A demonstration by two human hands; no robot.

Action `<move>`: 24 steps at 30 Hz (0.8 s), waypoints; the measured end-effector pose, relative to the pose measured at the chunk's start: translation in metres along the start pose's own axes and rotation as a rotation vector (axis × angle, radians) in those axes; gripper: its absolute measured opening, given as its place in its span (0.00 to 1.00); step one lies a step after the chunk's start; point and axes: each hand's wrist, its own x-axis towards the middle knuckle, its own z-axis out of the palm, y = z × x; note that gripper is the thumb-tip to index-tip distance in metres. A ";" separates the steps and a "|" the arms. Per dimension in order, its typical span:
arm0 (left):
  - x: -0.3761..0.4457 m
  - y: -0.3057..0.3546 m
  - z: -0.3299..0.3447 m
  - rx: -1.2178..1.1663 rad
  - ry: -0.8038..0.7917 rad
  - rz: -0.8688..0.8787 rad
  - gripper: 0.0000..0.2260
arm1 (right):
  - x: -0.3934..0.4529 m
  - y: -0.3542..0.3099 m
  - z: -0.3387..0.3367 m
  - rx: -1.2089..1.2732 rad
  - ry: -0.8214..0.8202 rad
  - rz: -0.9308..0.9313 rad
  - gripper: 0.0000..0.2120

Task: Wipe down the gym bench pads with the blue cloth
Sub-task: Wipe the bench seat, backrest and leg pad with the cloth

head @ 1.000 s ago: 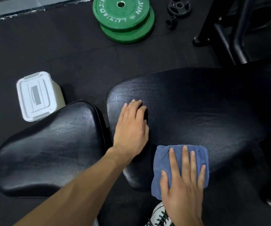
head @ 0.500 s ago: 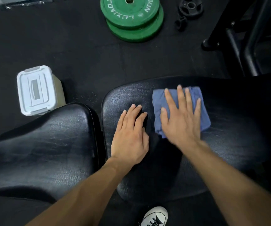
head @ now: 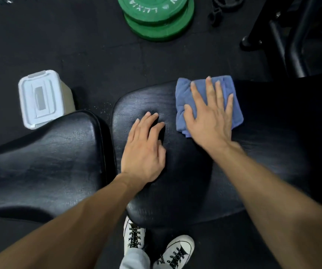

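Shoes (head: 157, 244) nearest: two white sneakers with black laces on the dark floor (head: 78, 45), toes at the near edge of the long pad (head: 272, 152). A grey trouser leg shows above the left one.

Both your forearms reach forward from the lower corners of the view.

Your left hand (head: 143, 152) rests palm down on the long pad, near its rounded left end. Its fingers lie nearly straight and slightly spread; it grips nothing. The pad dimples a little under the fingertips.

Seat pad (head: 43, 162) sits to the left, just beside the long pad, with a narrow gap between them. Both pads are black, with a creased, glossy surface.

Your right hand (head: 212, 117) lies flat on the cloth (head: 181, 90), further out and to the right of the left hand. Fingers are straight and fanned, pressing the cloth down rather than pinching it. The cloth is blue, folded and bunched, and lies on the far edge of the long pad; its far corners reach that edge.

White lidded bin (head: 39, 98) stands on the floor beyond the seat pad, to the left.

Farthest: two stacked green plates (head: 160, 20) at top centre, a small black plate (head: 227, 1) to their right, and a black frame (head: 292, 35) at top right.
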 end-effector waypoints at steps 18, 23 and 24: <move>-0.001 0.002 0.002 0.008 -0.005 0.009 0.22 | -0.170 0.040 0.005 -0.069 -0.089 0.157 0.29; 0.000 0.004 0.004 0.021 -0.004 -0.008 0.22 | -0.073 0.054 -0.005 -0.088 -0.076 0.088 0.29; 0.002 0.005 0.003 0.015 0.001 -0.014 0.21 | -0.049 0.057 -0.007 -0.076 -0.072 0.075 0.29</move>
